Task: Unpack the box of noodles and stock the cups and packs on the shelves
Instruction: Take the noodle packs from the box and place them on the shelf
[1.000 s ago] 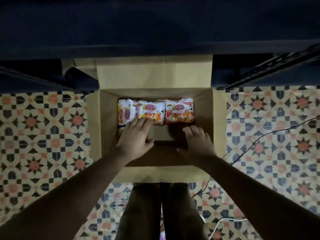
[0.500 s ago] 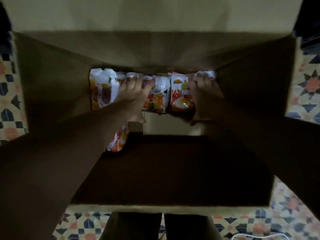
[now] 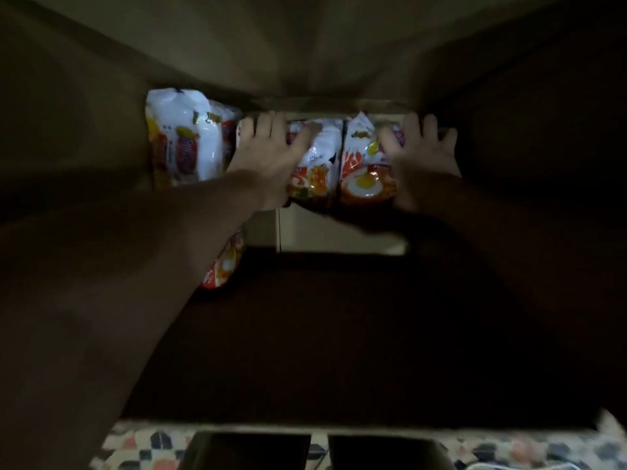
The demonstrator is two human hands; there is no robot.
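Noodle packs (image 3: 368, 164) stand side by side across the box (image 3: 305, 334) floor; left grip (image 3: 268, 154) and right grip (image 3: 420, 157) press down on them with fingers spread.

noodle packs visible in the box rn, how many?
4. White pack far left; middle pack under the left hand; egg-picture pack by the right hand; one partly hidden beneath the left forearm. More may be hidden in the box.
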